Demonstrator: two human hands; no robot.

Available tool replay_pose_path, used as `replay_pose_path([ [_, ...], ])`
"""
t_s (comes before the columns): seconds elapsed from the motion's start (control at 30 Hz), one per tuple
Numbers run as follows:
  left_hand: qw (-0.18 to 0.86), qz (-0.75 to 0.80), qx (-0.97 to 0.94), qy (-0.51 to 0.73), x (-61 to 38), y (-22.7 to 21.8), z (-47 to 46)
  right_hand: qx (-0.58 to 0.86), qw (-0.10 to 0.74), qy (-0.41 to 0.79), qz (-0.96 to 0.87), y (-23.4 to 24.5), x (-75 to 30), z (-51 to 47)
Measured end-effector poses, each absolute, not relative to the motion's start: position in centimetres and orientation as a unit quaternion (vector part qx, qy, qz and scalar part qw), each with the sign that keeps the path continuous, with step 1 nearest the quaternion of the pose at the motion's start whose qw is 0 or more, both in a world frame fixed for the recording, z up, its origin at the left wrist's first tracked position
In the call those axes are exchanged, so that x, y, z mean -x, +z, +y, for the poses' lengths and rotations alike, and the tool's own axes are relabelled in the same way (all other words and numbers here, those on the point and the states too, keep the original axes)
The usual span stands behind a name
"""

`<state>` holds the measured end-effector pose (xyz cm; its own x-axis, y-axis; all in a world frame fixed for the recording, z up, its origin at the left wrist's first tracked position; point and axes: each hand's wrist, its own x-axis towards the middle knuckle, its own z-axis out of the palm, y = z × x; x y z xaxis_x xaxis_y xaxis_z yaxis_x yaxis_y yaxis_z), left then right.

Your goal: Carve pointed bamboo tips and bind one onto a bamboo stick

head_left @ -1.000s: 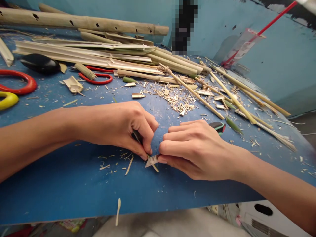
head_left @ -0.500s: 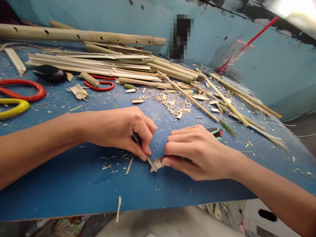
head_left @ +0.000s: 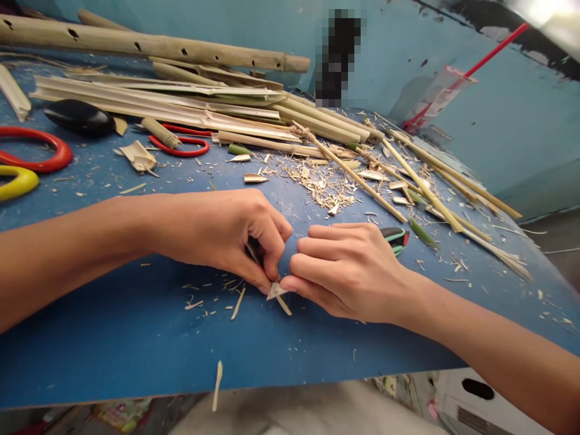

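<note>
My left hand is closed, with thumb and fingertips pinching a thin bamboo strip; its pale end pokes out below them. Something dark shows inside the curl of those fingers, too covered to name. My right hand is wrapped round a utility knife, whose black and teal handle with a red end sticks out behind the knuckles. Its pointed metal blade lies across the strip, close to my left fingertips. Most of the knife's body is hidden by my right hand.
Bamboo shavings, split bamboo lengths and a bamboo pole with holes cover the back of the blue table. Red-handled scissors, a red loop handle, a yellow one and a black oval object lie left.
My right hand has moved left and slightly up, bringing the blade from the strip's lower end up to my left fingertips. The whole view has shifted slightly.
</note>
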<state>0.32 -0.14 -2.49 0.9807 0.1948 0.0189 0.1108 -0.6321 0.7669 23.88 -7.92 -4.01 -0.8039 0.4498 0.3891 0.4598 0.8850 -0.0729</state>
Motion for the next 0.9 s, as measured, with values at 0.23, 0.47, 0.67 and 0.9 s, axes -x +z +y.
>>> replay_pose_path([
  [0.23,0.421,0.079,-0.902,0.052,-0.3,-2.6,-0.1,0.234,0.195,0.001,-0.952,-4.1,-23.7,-7.6],
  [0.47,0.416,0.077,-0.905,0.05,-0.4,-2.3,0.1,0.221,0.159,0.036,-0.962,-3.8,-24.1,-7.7],
  [0.67,0.399,0.072,-0.912,0.053,-0.5,-2.4,-0.1,0.23,0.118,0.052,-0.965,-3.6,-24.6,-8.1],
  [0.9,0.39,0.065,-0.917,0.053,-0.7,-2.3,-0.2,0.217,0.088,0.059,-0.971,-3.4,-24.9,-8.1],
])
